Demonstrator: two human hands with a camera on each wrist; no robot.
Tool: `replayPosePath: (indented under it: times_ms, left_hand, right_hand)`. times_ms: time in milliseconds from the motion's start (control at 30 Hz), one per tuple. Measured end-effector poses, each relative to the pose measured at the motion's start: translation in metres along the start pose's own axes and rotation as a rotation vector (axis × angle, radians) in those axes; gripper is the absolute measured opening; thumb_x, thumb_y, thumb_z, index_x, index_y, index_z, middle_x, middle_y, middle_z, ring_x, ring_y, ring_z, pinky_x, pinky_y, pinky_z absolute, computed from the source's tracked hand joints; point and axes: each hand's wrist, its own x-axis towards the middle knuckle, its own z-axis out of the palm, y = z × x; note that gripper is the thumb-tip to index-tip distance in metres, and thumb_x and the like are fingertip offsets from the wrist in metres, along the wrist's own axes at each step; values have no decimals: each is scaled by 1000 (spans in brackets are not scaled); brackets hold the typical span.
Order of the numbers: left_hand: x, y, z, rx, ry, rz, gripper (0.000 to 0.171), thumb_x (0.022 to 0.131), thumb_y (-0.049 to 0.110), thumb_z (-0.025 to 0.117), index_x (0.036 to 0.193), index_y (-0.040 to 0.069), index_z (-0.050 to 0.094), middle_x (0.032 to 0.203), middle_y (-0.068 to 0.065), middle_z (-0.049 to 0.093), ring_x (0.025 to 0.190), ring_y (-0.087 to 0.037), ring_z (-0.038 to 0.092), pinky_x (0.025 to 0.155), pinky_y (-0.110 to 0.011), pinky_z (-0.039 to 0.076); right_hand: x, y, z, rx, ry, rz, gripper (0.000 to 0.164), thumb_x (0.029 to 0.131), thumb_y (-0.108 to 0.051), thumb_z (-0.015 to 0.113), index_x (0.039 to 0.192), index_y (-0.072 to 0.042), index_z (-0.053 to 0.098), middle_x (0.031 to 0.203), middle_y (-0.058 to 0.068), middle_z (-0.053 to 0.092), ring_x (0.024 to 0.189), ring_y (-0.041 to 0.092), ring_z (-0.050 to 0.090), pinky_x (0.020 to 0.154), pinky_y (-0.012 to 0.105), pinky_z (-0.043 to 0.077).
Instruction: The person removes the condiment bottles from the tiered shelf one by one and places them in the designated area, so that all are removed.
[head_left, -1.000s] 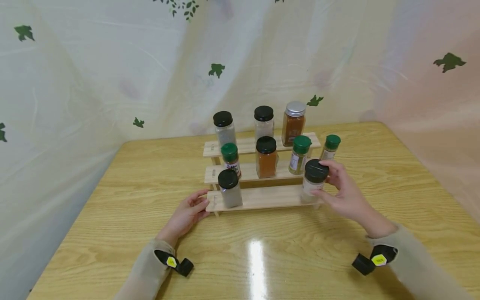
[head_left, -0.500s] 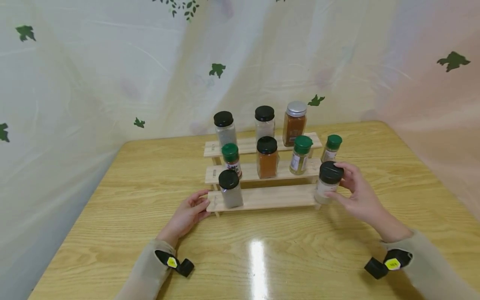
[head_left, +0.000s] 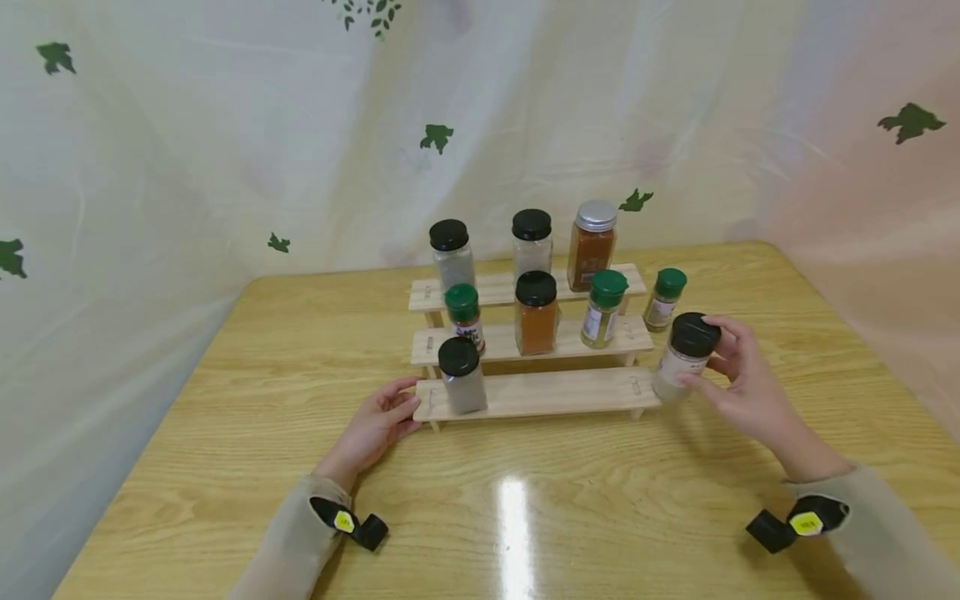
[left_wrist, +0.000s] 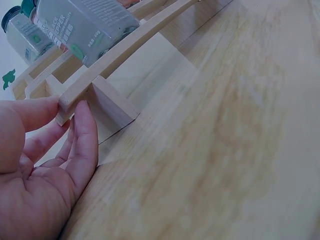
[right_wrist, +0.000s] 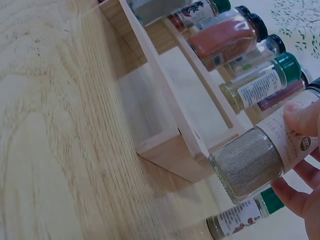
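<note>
My right hand [head_left: 750, 400] grips a glass spice jar [head_left: 682, 362] with a black lid, a pale label and grey powder inside. The jar tilts slightly, just off the right end of the lowest shelf of a three-tier wooden spice rack [head_left: 555, 393]. In the right wrist view its glass base [right_wrist: 247, 162] overlaps the shelf's corner. My left hand [head_left: 375, 429] pinches the left end of that shelf; the left wrist view shows the thumb on top and fingers [left_wrist: 86, 135] beneath. A black-lidded jar of grey powder [head_left: 464, 387] stands on the lowest shelf near its left end.
The middle tier holds a green-lidded jar [head_left: 465, 310], an orange-powder jar [head_left: 537, 325] and another green-lidded jar [head_left: 600, 321]. Two black-lidded jars and a silver-lidded jar [head_left: 592, 250] stand on top. A green-lidded jar [head_left: 662, 310] stands on the table, right of the rack.
My right hand has carried the black-lidded jar rightward, from over the right part of the lowest shelf to beyond its end. My left hand keeps its hold on the rack.
</note>
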Motion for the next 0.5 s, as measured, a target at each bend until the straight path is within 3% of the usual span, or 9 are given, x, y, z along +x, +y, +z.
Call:
replayPosePath:
  times_ms: [500]
  left_hand:
    - [-1,-1,1,-3,-4,7,49,99,2,42,144,-6,24,98,3,50,84,-3,58,76,-17,52]
  right_hand:
    - [-5,24,-16,-90,2,196,81,77,18,65,142,-5,21,113,-32,42,102,-17,43,79,0,38]
